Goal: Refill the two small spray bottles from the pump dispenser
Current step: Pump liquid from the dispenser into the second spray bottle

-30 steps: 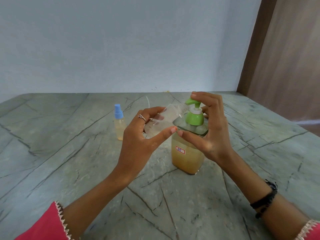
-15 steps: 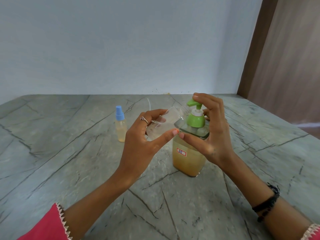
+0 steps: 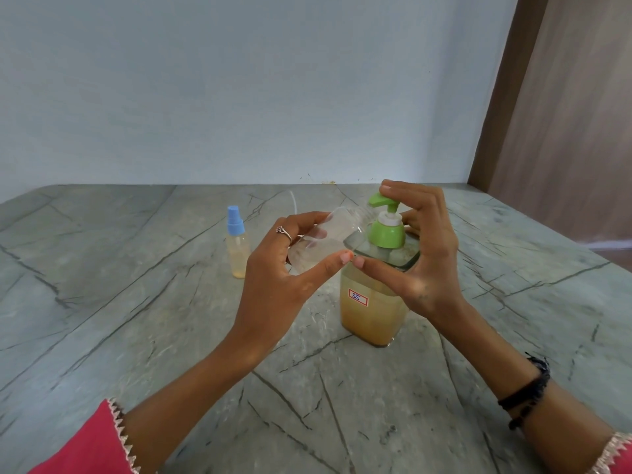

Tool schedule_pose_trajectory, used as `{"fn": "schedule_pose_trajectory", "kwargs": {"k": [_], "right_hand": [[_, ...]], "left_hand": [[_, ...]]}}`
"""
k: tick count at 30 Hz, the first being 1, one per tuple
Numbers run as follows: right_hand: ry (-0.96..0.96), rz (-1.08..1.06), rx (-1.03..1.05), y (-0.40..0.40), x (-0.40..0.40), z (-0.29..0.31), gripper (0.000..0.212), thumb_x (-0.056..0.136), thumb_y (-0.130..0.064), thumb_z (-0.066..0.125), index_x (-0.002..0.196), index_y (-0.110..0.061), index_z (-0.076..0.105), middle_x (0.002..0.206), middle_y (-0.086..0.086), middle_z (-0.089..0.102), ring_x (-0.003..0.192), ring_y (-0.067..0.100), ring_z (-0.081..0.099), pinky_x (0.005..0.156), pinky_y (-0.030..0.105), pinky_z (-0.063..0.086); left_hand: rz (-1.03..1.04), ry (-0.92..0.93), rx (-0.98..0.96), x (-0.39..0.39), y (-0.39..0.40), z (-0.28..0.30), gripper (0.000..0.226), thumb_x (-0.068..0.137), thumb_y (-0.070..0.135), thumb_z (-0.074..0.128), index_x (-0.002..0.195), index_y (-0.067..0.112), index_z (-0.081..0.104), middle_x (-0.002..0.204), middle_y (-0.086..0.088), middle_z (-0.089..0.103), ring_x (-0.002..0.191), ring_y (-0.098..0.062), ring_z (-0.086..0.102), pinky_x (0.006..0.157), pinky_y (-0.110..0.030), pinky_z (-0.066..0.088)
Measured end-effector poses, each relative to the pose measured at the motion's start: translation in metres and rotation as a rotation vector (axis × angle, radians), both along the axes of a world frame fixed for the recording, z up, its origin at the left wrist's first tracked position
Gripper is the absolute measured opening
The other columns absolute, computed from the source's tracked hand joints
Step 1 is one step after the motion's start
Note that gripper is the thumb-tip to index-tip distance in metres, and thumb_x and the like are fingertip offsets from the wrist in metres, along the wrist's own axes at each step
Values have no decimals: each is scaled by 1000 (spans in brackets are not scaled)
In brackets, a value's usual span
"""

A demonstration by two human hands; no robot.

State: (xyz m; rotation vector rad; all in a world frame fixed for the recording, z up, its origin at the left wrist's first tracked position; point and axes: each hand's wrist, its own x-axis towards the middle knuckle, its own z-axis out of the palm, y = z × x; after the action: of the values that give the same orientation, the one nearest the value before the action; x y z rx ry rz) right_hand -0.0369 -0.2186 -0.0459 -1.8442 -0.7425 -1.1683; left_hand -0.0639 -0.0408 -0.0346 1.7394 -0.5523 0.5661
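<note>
The left hand point(image 3: 280, 265) grips an uncapped clear bottle point(image 3: 325, 239), fingers curled over it and thumb under. The bottle is tilted almost flat, its threaded neck pointing right, just under the green spout of the dispenser point(image 3: 374, 295). A thin pool of pale liquid lies along its lower side; the rest looks empty.

The right hand point(image 3: 419, 254) wraps the dispenser's top, fingertips on the pump head point(image 3: 384, 213), thumb across the near shoulder, its tip nearly touching the left thumb. The dispenser is square and clear, full of cloudy amber liquid, with a small red-edged label.

Left of the left hand, well apart, the second bottle point(image 3: 237, 244) stands upright on the table point(image 3: 136, 302), blue-capped, filled with yellowish liquid.
</note>
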Motion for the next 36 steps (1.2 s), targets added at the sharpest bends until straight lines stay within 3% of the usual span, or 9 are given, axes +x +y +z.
{"fn": "schedule_pose_trajectory", "kwargs": {"k": [4,9,19,27,36], "right_hand": [[16,12,16,0,0,2,60,66,-35,77,117,-21,51,116,-15,45,106,0,53,80,14,43],[41,12,22,0,1,2,57,64,-35,78,114,-23,53,111,-14,46,101,3,55,78,16,45],[20,-45,-49,0,-1,-3,69,72,-38,71,132,-22,41,128,-12,40,115,-2,49,80,7,43],[43,-52,-178,-5,-5,1,89,69,-72,63,139,-27,31,139,-20,29,127,-5,38,89,7,42],[18,-71,-120,-2,-3,-3,72,74,-37,75,133,-18,39,135,1,39,119,-1,46,82,8,43]], "left_hand": [[5,20,-8,1,1,-2,42,68,39,75,106,36,57,102,10,64,97,2,60,78,-6,44],[0,37,-19,0,0,-2,41,67,40,76,102,41,55,102,10,63,95,5,59,77,-7,45],[-35,20,-41,-2,-1,0,40,65,38,68,103,37,57,102,8,63,94,6,59,75,-4,44],[-16,19,-34,-1,0,-2,41,65,40,69,105,37,58,98,12,64,94,5,59,77,-6,44],[-16,30,-34,0,0,-2,42,66,43,67,107,33,58,101,7,64,94,1,61,74,-7,44]]}}
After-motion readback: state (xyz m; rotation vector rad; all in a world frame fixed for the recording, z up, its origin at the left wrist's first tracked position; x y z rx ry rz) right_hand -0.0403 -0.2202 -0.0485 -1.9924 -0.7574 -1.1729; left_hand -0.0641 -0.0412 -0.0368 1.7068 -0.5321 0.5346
